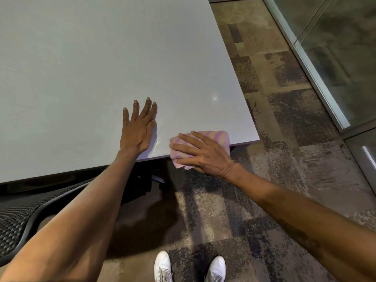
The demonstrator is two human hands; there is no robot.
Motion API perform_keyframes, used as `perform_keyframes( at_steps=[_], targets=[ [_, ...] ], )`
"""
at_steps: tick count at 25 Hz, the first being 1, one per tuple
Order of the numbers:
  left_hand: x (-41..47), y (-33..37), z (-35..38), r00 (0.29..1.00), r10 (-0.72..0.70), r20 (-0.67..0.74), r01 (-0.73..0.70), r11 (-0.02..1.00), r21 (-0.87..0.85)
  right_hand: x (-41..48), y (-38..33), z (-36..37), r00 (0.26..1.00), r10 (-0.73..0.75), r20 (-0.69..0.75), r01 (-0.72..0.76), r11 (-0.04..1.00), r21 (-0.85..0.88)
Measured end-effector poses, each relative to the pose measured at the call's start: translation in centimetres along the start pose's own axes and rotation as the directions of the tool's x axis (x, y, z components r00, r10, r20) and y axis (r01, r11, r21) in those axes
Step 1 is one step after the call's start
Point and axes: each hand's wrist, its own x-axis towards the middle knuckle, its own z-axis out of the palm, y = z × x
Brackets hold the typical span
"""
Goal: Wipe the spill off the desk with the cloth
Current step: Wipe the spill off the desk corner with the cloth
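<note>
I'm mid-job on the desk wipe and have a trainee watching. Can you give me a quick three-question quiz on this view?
1. True or false: the left hand lies flat on the desk, fingers spread.
2. Which hand presses on the striped cloth? A) left B) right C) both
3. Where does the cloth sit relative to the desk's near edge?

Key
1. True.
2. B, the right hand.
3. Partly on the desk near its corner, partly hanging past the near edge.
</note>
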Motion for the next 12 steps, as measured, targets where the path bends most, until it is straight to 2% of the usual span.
perform_keyframes(
  at_steps=[6,12],
  targets=[
    [-0.1,0.2,-0.2,1.000,0.007,-0.007,-0.007,1.000,0.005,2.6,-1.9,0.4,1.000,-0.011,-0.026,0.011,1.000,0.001],
    [0.0,-0.2,0.3,0.999,0.043,-0.029,-0.042,0.998,0.040,-0.2,-0.1,-0.2,1.000,0.018,-0.011,-0.019,0.998,-0.052]
  ],
)
